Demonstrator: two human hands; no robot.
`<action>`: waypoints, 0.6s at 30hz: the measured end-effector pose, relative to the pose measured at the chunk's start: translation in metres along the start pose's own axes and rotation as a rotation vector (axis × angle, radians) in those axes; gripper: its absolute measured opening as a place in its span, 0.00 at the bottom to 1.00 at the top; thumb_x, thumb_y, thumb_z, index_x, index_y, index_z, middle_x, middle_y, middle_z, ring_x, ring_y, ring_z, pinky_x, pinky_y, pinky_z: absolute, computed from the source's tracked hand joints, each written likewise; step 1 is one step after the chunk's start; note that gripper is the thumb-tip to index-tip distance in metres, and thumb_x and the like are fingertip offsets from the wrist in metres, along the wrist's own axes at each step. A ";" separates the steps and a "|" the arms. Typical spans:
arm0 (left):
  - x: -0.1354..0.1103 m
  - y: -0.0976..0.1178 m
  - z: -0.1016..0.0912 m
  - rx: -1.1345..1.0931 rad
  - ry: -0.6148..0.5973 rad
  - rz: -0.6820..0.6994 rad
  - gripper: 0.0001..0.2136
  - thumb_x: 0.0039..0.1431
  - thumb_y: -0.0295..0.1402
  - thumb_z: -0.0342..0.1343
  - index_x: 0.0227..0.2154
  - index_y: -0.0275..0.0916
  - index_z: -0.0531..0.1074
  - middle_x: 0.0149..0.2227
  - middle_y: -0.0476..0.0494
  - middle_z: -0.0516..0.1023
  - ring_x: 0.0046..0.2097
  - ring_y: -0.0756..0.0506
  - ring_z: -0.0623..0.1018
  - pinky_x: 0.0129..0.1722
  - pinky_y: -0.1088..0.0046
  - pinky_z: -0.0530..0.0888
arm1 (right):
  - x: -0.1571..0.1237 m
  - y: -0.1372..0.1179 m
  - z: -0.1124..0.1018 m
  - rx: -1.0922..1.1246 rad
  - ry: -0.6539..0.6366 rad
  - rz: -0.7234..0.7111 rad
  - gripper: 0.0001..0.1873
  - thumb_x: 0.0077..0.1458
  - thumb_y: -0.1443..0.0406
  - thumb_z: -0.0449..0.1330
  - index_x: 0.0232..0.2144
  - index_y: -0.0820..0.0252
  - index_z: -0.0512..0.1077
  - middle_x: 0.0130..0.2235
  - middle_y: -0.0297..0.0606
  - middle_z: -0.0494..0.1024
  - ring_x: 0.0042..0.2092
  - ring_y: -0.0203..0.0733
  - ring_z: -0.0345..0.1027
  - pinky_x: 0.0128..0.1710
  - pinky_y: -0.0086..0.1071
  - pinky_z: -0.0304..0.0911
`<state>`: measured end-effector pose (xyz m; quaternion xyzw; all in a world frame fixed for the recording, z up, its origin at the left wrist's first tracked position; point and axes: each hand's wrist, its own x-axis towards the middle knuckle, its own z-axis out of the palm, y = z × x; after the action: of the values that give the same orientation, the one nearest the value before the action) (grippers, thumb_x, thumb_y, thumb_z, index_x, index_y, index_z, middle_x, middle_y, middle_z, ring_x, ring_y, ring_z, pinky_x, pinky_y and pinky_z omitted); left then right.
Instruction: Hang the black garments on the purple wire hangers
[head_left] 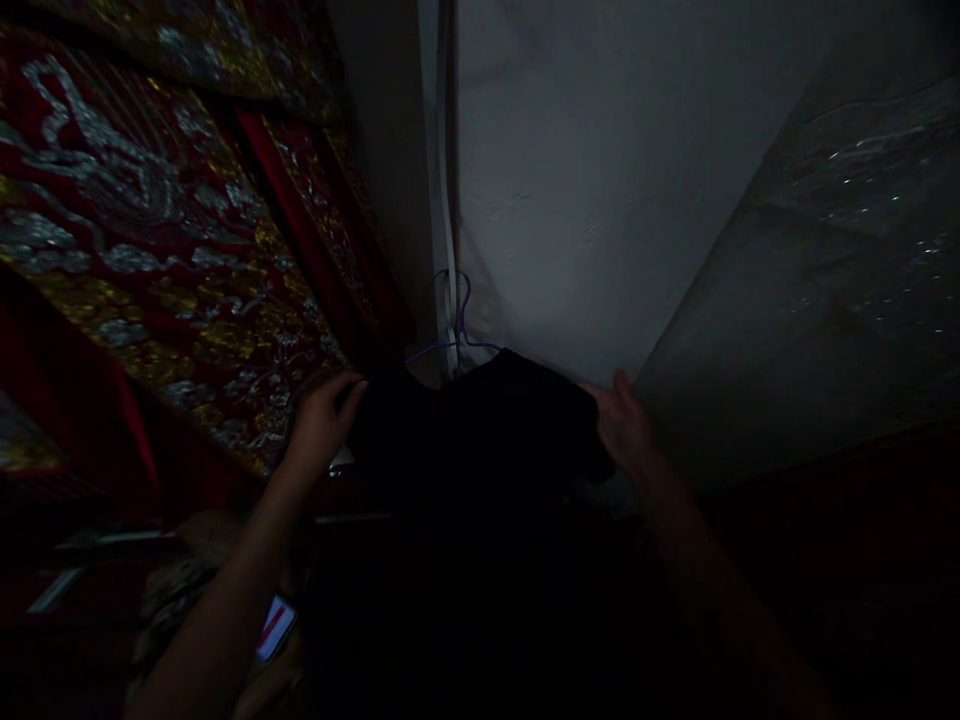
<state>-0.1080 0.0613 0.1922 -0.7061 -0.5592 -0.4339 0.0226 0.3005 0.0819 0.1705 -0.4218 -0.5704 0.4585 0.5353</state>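
Note:
A black short-sleeved shirt [480, 430] hangs on a thin purple hanger [466, 335], its hook up against a pale pole or cord on the wall. At the shirt's left shoulder edge, my left hand [330, 410] pinches the cloth between thumb and fingers. My right hand [621, 420] is at the opposite sleeve, with its thumb raised and its other fingers partly behind the cloth. Whether those fingers grip the sleeve is hard to see in the dim light. The lower part of the shirt melts into darkness.
A red cloth with silver and gold embroidery [135, 220] hangs on the left. Behind the hanger runs a pale vertical strip [442, 150] beside a grey wall [600, 180]. Shiny clear plastic sheeting [840, 270] covers the right side. A small bright card or screen [276, 628] lies low at left.

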 end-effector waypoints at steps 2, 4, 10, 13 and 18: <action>0.003 0.002 0.002 0.016 0.074 0.012 0.13 0.65 0.40 0.53 0.40 0.37 0.77 0.40 0.42 0.81 0.43 0.43 0.79 0.49 0.66 0.73 | -0.001 -0.002 0.004 -0.034 -0.031 0.023 0.29 0.55 0.40 0.58 0.34 0.61 0.78 0.35 0.41 0.81 0.37 0.47 0.75 0.37 0.38 0.70; 0.010 0.012 0.007 0.012 0.179 0.050 0.12 0.66 0.38 0.53 0.41 0.37 0.77 0.41 0.41 0.80 0.45 0.42 0.78 0.51 0.65 0.72 | -0.003 -0.007 0.009 -0.093 -0.010 -0.004 0.25 0.49 0.43 0.65 0.31 0.59 0.78 0.29 0.36 0.79 0.33 0.44 0.73 0.33 0.34 0.67; 0.018 0.073 0.015 -0.203 0.318 0.154 0.11 0.66 0.37 0.54 0.44 0.39 0.77 0.46 0.41 0.75 0.52 0.43 0.74 0.56 0.62 0.69 | -0.027 -0.026 0.006 -0.145 0.391 -0.172 0.19 0.51 0.48 0.65 0.27 0.57 0.76 0.26 0.33 0.75 0.29 0.41 0.69 0.29 0.32 0.64; 0.005 0.107 0.017 -0.554 0.038 0.016 0.12 0.66 0.38 0.54 0.46 0.40 0.77 0.46 0.42 0.77 0.51 0.43 0.75 0.55 0.63 0.69 | -0.061 -0.033 0.015 -0.238 0.337 -0.183 0.16 0.55 0.50 0.62 0.31 0.57 0.78 0.28 0.35 0.78 0.30 0.42 0.71 0.29 0.32 0.65; -0.026 0.132 0.015 -1.303 -0.450 -0.599 0.17 0.62 0.42 0.57 0.48 0.38 0.71 0.42 0.40 0.77 0.41 0.45 0.78 0.45 0.66 0.74 | -0.107 -0.044 0.057 -0.446 -0.558 -0.181 0.12 0.57 0.56 0.63 0.37 0.57 0.80 0.36 0.37 0.82 0.38 0.42 0.75 0.39 0.32 0.69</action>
<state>0.0075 -0.0003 0.2254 -0.4659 -0.3486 -0.5098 -0.6337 0.2519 -0.0363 0.1887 -0.3344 -0.8155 0.3711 0.2923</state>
